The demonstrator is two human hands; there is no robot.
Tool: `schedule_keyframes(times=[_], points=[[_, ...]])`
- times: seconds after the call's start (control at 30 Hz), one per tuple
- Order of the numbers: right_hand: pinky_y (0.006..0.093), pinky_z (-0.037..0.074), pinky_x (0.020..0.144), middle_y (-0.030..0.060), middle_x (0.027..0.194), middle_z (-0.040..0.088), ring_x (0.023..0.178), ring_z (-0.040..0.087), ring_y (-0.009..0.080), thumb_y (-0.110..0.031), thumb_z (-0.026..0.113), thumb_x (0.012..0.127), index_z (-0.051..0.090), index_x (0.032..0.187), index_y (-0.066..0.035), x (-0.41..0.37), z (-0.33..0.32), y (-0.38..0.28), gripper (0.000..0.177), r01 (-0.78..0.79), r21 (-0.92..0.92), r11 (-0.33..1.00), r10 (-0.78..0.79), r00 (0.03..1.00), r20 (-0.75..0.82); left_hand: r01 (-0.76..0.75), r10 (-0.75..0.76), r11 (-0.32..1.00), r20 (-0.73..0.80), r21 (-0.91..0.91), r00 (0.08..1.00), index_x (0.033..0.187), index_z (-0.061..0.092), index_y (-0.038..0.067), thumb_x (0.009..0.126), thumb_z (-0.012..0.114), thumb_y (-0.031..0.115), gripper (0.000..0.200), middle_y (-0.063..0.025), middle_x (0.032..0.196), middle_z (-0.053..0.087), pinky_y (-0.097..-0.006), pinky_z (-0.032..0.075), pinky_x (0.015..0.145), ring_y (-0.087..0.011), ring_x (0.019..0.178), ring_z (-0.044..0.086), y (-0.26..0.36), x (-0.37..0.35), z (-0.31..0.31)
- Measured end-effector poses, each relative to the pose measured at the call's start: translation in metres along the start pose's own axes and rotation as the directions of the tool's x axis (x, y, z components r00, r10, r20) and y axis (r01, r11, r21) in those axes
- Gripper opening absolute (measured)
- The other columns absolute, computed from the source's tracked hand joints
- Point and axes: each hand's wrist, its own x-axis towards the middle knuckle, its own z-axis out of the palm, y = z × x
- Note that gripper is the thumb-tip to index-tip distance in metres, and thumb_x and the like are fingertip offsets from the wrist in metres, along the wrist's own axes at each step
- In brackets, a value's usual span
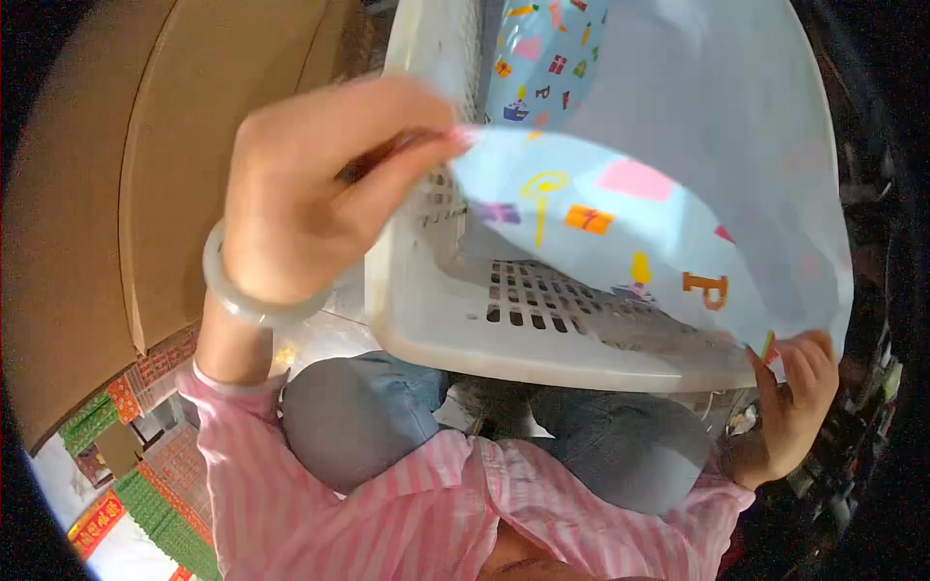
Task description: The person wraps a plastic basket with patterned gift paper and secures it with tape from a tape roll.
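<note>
A light blue sheet of thin film, printed with gifts, candles, cupcakes and letters, stretches between my two hands over a white plastic basket. My left hand, blurred and raised on the left, pinches one corner between thumb and fingers. At the basket's near right corner, my right hand has its fingers closed on the sheet's other end. The sheet's near edge sags between them. Farther back in the basket lies more film with the same kind of print. A pale bangle circles my left wrist.
Large brown cardboard stands along the left. The basket stands in front of my knees, its slotted side showing beneath the sheet. Red and green printed packs lie at the lower left. Dark, cluttered items fill the right edge.
</note>
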Motion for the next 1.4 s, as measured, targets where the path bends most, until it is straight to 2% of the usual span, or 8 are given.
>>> schedule_keyframes(times=[0.27,0.47,0.7,0.87,1.1,1.2,1.3,1.4], points=[[0.0374,0.040,0.063,0.0079,0.068,0.056,0.063,0.054,0.0237,-0.009,0.066,0.053,0.055,0.073,-0.002,-0.011,0.006,-0.005,0.024,0.001,0.058,0.998,0.006,0.994,-0.112,-0.246,0.195,0.926,-0.194,-0.288,0.962,0.095,0.053,-0.005,0.074,0.050,-0.012,0.023,-0.0126,0.100,0.054,-0.0265,0.042,0.078,-0.0170,0.086,0.052,-0.007,0.014,-0.001],[0.0346,0.041,0.060,0.0020,0.063,0.058,0.064,0.060,0.0169,-0.022,0.058,0.056,0.063,0.069,-0.007,0.018,0.012,-0.018,0.020,0.099,0.050,0.994,-0.095,0.994,-0.061,-0.064,0.093,0.989,-0.231,0.130,0.969,0.073,0.051,-0.004,0.068,0.038,-0.003,0.014,-0.0097,0.073,0.049,-0.0239,0.033,0.063,-0.0163,0.068,0.043,-0.019,-0.016,-0.020],[0.0329,0.044,0.059,0.0011,0.063,0.058,0.062,0.060,0.0146,-0.014,0.062,0.053,0.062,0.069,-0.007,0.031,0.019,-0.027,0.017,0.232,0.080,0.969,-0.226,0.971,-0.081,-0.118,0.334,0.821,-0.303,0.558,0.893,0.084,0.064,-0.001,0.064,0.048,0.005,0.026,-0.0141,0.098,0.052,-0.0337,0.039,0.079,-0.0246,0.095,0.049,0.010,-0.008,-0.016],[0.0300,0.045,0.057,0.0019,0.064,0.058,0.063,0.060,0.0151,-0.010,0.062,0.052,0.062,0.073,-0.005,0.034,0.025,-0.030,0.022,0.304,0.072,0.950,-0.297,0.951,-0.084,-0.480,0.405,0.862,0.352,0.160,0.844,0.088,0.062,0.003,0.075,0.061,0.024,0.024,-0.0138,0.097,0.060,-0.0448,0.040,0.092,-0.0225,0.099,0.056,0.043,-0.002,-0.010],[0.0335,0.046,0.063,0.0025,0.070,0.060,0.068,0.061,0.0149,-0.014,0.060,0.054,0.063,0.077,-0.005,0.023,-0.001,-0.015,0.024,0.196,-0.040,0.980,-0.197,0.980,-0.024,-0.567,0.344,0.819,0.717,0.086,0.606,0.086,0.062,0.004,0.063,0.060,0.016,0.026,-0.0061,0.083,0.065,-0.0405,0.047,0.083,-0.0175,0.073,0.063,0.040,0.000,0.002],[0.0385,0.045,0.072,0.0026,0.072,0.061,0.068,0.061,0.0150,-0.015,0.058,0.058,0.063,0.080,-0.006,0.016,-0.015,0.005,0.024,0.138,-0.133,0.981,-0.129,0.989,0.074,-0.576,0.340,0.817,0.817,-0.011,0.466,0.089,0.062,0.005,0.063,0.060,0.018,0.029,-0.0051,0.082,0.065,-0.0373,0.048,0.080,-0.0171,0.073,0.062,0.041,0.004,-0.002],[0.0384,0.045,0.072,0.0025,0.071,0.061,0.067,0.060,0.0159,-0.014,0.056,0.059,0.063,0.080,-0.006,0.005,-0.020,0.010,0.023,0.081,-0.115,0.990,-0.071,0.994,0.084,-0.529,0.336,0.844,0.684,0.086,0.648,0.089,0.062,0.005,0.064,0.059,0.020,0.029,-0.0042,0.082,0.065,-0.0355,0.048,0.080,-0.0163,0.075,0.062,0.039,-0.001,0.003],[0.0396,0.044,0.078,0.0029,0.070,0.061,0.065,0.059,0.0173,-0.014,0.053,0.062,0.060,0.075,-0.005,-0.001,-0.024,0.008,0.018,-0.032,-0.150,0.988,0.043,0.996,0.074,-0.539,0.295,0.840,0.786,0.058,0.544,0.090,0.063,0.006,0.064,0.060,0.019,0.030,-0.0028,0.083,0.065,-0.0352,0.047,0.080,-0.0169,0.075,0.062,0.042,0.003,-0.006]])
